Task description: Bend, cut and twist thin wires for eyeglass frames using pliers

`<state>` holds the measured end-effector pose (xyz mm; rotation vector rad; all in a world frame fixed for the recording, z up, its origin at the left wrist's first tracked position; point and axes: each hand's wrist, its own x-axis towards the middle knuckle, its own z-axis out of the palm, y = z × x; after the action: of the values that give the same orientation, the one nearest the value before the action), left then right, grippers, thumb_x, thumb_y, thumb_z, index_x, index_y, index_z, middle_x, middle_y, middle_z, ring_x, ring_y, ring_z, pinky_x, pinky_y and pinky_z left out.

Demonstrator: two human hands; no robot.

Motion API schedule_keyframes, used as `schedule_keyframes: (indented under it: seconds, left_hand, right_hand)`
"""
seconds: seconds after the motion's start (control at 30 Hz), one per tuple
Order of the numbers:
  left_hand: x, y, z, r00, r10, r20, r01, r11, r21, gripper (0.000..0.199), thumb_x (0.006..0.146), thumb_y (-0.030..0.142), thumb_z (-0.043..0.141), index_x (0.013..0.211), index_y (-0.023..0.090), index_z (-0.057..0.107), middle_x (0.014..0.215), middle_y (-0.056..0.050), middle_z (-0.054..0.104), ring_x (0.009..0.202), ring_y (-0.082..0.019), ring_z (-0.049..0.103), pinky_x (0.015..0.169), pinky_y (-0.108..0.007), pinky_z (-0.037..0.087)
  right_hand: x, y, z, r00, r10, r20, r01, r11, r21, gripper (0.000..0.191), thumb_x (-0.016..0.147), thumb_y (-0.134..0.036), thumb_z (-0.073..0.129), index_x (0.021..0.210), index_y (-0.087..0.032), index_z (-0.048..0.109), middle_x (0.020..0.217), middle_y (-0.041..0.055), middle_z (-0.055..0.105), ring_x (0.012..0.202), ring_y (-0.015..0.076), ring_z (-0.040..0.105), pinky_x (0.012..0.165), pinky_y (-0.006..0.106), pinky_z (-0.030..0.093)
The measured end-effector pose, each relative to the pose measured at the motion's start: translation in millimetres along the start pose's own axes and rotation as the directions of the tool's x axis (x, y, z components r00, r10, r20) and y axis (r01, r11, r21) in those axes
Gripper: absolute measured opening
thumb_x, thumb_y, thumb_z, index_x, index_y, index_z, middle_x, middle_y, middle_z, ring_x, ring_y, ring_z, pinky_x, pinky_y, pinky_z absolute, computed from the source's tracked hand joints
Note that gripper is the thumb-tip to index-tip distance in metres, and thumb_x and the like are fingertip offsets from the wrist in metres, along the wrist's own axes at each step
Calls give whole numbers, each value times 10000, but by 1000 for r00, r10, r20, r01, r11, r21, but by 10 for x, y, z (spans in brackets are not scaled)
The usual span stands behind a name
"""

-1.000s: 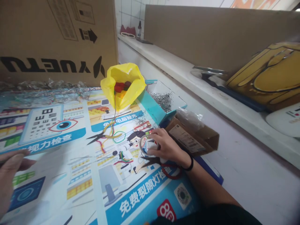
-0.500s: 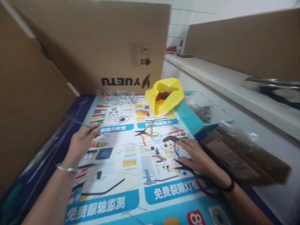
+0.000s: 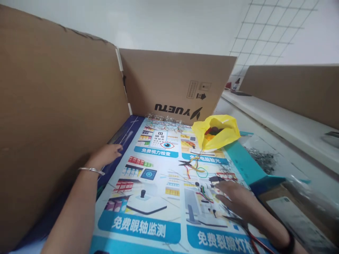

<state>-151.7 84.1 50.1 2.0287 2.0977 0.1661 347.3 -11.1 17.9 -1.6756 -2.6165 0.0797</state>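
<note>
My left hand (image 3: 108, 155), with a silver bangle at the wrist, is over the dark blue left border of the printed mat (image 3: 106, 211). Its fingers are bent but look parted, and I see no wire between them. Low over the mat on the right, my right hand (image 3: 235, 197) has its fingers stretched out beside a small bunch of coloured wires (image 3: 205, 194). Under its wrist lies a tool with dark jaws and red handles (image 3: 258, 243). Farther off, yellow-handled pliers (image 3: 190, 164) rest with their jaws apart. Thin wire pieces (image 3: 173, 243) are scattered about.
Cardboard panels (image 3: 66, 88) stand at the left and back. An open yellow bag (image 3: 229, 130) holds coloured items. Silvery wire scraps (image 3: 166, 121) line the back edge. At right are a teal box (image 3: 246, 162), a clear-wrapped cardboard piece (image 3: 293, 218) and a white ledge (image 3: 278, 120).
My left hand has moved left, off the mat's printed middle to its border; the thin wire it held no longer shows in it. The view has swung left and up. My right hand stays by the wires.
</note>
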Motion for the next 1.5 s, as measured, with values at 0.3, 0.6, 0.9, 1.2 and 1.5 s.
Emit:
schedule_keyframes:
  seconds: [0.3,0.6,0.9,1.2,1.5]
  left_hand:
    - [-117,1005,336,930,359,73,-359,933,-17,247,779,238,455,920,212,656,910,-73,692,846,-211,622,662,-250,393]
    - [-67,1002,452,889,455,51,-439,879,-186,229,784,229,448,839,222,670,835,-43,690,812,-185,615,712,-231,398]
    - [42,938,628,864,501,41,-469,833,-294,235,778,241,413,765,198,644,769,-12,660,737,-160,577,636,-215,366]
    - [60,939,707,910,414,0,-357,785,-507,209,775,295,422,734,176,589,601,32,541,567,-122,471,554,-219,343]
    - [139,892,793,950,296,-97,-307,833,-460,247,823,348,400,740,177,558,643,19,579,618,-133,531,567,-217,383]
  right_hand:
    - [1190,-1185,166,989,67,-132,59,638,768,167,789,-269,536,838,-174,664,719,21,662,646,140,599,595,236,425]
    - [1900,-1536,464,951,309,-32,70,-112,991,171,646,-310,630,701,-151,601,648,-6,614,494,73,501,451,187,357]
    - [1872,-1504,590,954,301,-5,66,-192,979,275,665,-406,674,656,-147,581,563,-13,582,434,62,460,416,186,318]
    - [1874,-1518,629,922,388,-4,82,-184,980,303,671,-426,668,624,-149,555,502,-20,558,403,61,440,398,190,294]
    - [1862,-1527,592,917,398,-25,103,-175,979,289,681,-425,649,638,-157,551,486,-28,548,398,63,442,394,190,298]
